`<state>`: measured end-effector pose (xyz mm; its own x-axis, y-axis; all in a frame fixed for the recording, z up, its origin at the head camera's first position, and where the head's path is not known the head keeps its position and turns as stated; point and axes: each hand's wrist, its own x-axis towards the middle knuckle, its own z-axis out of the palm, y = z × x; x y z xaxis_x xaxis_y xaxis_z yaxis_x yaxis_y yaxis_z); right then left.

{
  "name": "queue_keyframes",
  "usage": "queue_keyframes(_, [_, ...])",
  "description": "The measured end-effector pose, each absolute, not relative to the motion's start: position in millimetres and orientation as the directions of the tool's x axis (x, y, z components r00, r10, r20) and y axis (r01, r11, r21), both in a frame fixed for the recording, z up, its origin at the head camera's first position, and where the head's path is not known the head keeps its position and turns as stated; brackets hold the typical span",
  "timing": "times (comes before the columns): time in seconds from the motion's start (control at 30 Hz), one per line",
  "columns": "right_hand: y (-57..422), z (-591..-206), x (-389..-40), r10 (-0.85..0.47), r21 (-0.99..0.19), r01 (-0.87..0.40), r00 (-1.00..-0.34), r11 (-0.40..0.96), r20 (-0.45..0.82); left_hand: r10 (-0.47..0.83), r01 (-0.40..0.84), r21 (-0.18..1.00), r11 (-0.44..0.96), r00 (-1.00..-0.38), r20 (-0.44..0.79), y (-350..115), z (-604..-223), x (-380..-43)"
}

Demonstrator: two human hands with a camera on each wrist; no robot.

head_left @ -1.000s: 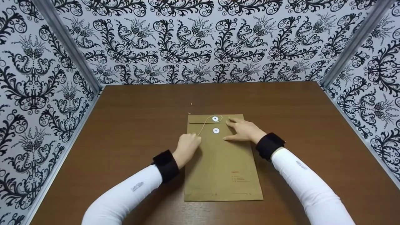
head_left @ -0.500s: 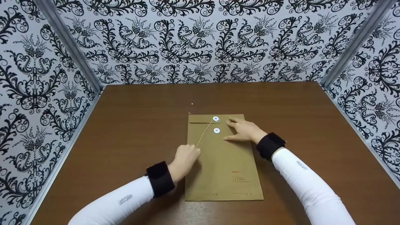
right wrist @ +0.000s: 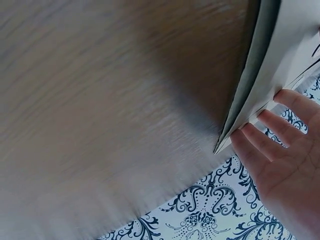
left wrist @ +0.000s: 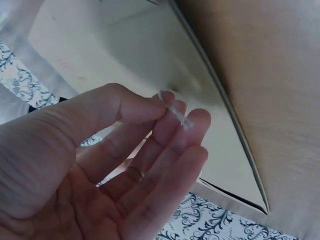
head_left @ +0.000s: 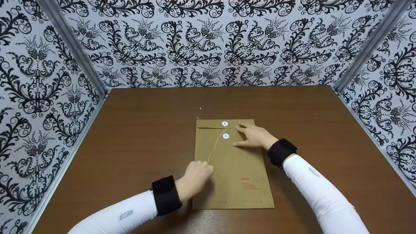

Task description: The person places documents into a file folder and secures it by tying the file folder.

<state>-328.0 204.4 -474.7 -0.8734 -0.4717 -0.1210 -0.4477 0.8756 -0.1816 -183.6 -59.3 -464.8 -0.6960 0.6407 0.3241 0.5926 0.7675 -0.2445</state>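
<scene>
A brown paper envelope [head_left: 234, 169] lies flat with its flap [head_left: 209, 123] folded down at the far end. One white button disc [head_left: 225, 123] sits on the flap, and another disc [head_left: 226, 136] just below it. From the upper disc a thin string [head_left: 215, 146] runs down to my left hand [head_left: 196, 177], over the envelope's left side. In the left wrist view, thumb and forefinger pinch the string's frayed end [left wrist: 186, 123]. My right hand [head_left: 253, 135] rests on the envelope's upper right, fingers spread, fingertips at the flap [right wrist: 280, 95].
Brown wooden tabletop [head_left: 146, 130] surrounds the envelope. Two tiny pale scraps lie beyond its far left corner, one scrap [head_left: 200, 108] farther back. Patterned black-and-white panels [head_left: 208, 42] wall the table at the back and sides.
My left hand has moved down toward the near edge, drawing the string. The string's loop at the upper disc is gone, and it now hangs slacker. The right hand stays put.
</scene>
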Motion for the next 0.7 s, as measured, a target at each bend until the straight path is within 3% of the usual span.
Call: queue_keyframes(0.7, [204.5,-475.2,-326.5,-0.466,-0.183,-0.442,-0.876,0.878,-0.122,0.739,0.718,-0.179,0.672,-0.639,0.213,-48.2,-462.3,-166.6])
